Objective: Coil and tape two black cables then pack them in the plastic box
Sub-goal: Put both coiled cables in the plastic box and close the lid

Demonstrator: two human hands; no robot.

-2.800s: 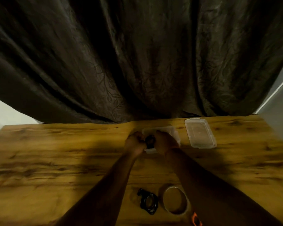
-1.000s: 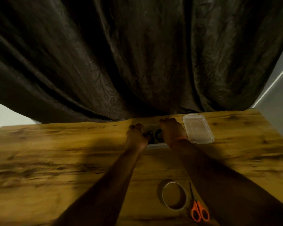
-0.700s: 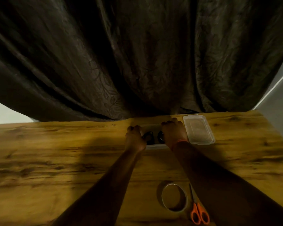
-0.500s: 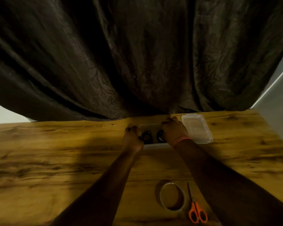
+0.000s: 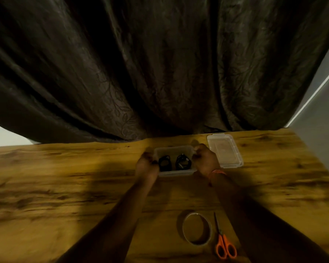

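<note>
A clear plastic box (image 5: 176,173) sits on the wooden table near its far edge. Two coiled black cables lie inside it side by side, one on the left (image 5: 164,163) and one on the right (image 5: 183,162). My left hand (image 5: 146,167) grips the box's left end and my right hand (image 5: 205,160) grips its right end. The box's clear lid (image 5: 224,150) lies flat on the table just right of my right hand.
A roll of clear tape (image 5: 197,231) and orange-handled scissors (image 5: 223,242) lie near the front of the table (image 5: 65,186). A dark curtain (image 5: 160,63) hangs behind the table's far edge.
The second cable coil has gone from the front of the table into the box. My hands have spread from the box's middle to its two ends, uncovering both coils.
</note>
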